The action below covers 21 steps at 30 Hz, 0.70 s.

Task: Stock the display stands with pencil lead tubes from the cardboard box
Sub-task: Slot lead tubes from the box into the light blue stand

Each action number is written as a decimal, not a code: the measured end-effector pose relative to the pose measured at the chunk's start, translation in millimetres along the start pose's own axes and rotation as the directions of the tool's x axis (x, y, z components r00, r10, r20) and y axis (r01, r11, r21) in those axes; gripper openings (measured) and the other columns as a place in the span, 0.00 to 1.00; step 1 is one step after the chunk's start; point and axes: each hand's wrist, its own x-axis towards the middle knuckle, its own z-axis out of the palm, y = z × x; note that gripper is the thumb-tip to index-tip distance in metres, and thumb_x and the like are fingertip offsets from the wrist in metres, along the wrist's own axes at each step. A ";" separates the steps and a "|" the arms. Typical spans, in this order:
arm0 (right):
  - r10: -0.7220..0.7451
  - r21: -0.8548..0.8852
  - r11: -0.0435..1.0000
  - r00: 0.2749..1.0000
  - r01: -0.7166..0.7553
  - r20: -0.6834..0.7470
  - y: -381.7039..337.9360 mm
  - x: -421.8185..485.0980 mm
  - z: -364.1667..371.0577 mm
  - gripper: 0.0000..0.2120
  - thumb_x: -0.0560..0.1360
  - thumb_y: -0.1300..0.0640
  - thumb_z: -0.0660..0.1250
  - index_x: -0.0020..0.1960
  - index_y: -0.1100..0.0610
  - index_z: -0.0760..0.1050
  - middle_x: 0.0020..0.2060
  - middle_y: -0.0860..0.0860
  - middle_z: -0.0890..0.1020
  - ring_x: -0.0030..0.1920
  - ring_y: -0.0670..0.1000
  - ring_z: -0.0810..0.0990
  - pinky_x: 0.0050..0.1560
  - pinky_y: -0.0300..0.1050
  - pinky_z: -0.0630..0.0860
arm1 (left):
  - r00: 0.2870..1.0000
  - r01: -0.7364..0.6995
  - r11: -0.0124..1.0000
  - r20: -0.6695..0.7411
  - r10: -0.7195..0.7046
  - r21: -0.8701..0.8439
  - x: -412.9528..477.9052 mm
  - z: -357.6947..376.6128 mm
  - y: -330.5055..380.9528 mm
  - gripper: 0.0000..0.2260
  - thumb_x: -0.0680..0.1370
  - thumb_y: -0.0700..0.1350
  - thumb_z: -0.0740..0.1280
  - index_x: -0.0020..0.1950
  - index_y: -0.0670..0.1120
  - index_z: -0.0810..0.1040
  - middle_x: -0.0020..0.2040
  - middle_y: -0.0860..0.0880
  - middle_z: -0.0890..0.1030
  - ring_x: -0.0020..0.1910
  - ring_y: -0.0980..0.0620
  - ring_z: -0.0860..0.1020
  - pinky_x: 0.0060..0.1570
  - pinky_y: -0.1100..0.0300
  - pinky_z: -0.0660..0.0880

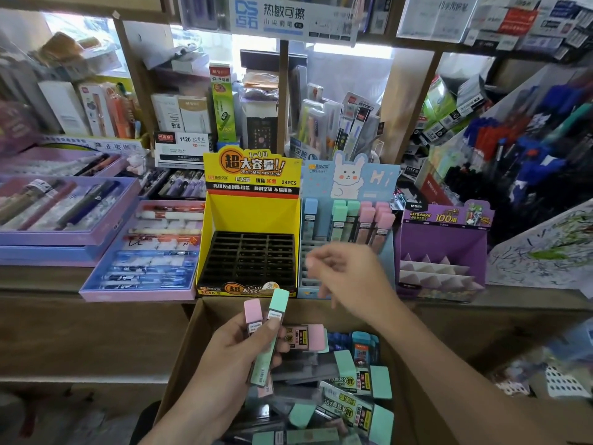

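My left hand point(237, 351) grips two pencil lead tubes over the cardboard box point(189, 342), a green-capped tube point(272, 319) and a pink-capped tube point(253, 313). My right hand point(346, 277) hovers in front of the blue rabbit display stand point(349, 181), fingers loosely curled, holding nothing that I can see; it is blurred. Several tubes point(359, 220) stand in that stand's back rows. The yellow display stand point(250, 220) to its left has a black slotted tray with no tubes in it. The box holds many loose tubes point(353, 374) with pink, green and blue caps.
A purple display stand point(442, 245) with white dividers sits right of the blue one. Pink and purple pen gift boxes point(144, 252) lie on the shelf to the left. Pen racks point(519, 149) fill the right side, packaged stationery the back shelf.
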 end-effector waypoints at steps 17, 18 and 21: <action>0.076 0.387 0.911 0.980 -0.143 0.181 2.5 -19.3 -7.4 0.06 0.77 0.62 0.74 0.53 0.62 0.84 0.42 0.59 0.87 0.34 0.52 0.83 0.32 0.41 0.80 | 0.991 0.081 0.982 -0.088 -0.097 -0.169 3.1 1.4 1.4 0.13 0.78 0.44 0.68 0.52 0.34 0.81 0.50 0.31 0.84 0.44 0.36 0.85 0.39 0.49 0.84; 0.065 0.390 0.913 0.987 -0.118 0.147 2.2 -18.0 -15.4 0.06 0.77 0.62 0.74 0.53 0.61 0.85 0.42 0.60 0.87 0.34 0.53 0.83 0.32 0.42 0.80 | 0.990 0.082 0.981 -0.098 -0.100 -0.173 3.7 1.4 0.9 0.12 0.78 0.44 0.68 0.51 0.34 0.81 0.49 0.32 0.85 0.44 0.36 0.86 0.39 0.48 0.84; 0.039 0.389 0.921 0.999 -0.031 -0.014 -0.3 -11.7 -42.2 0.05 0.77 0.63 0.74 0.52 0.60 0.86 0.40 0.61 0.86 0.35 0.54 0.83 0.33 0.42 0.81 | 0.990 0.088 0.984 -0.098 -0.104 -0.157 5.2 1.5 -0.5 0.12 0.80 0.43 0.66 0.48 0.34 0.83 0.49 0.30 0.85 0.44 0.36 0.87 0.37 0.50 0.85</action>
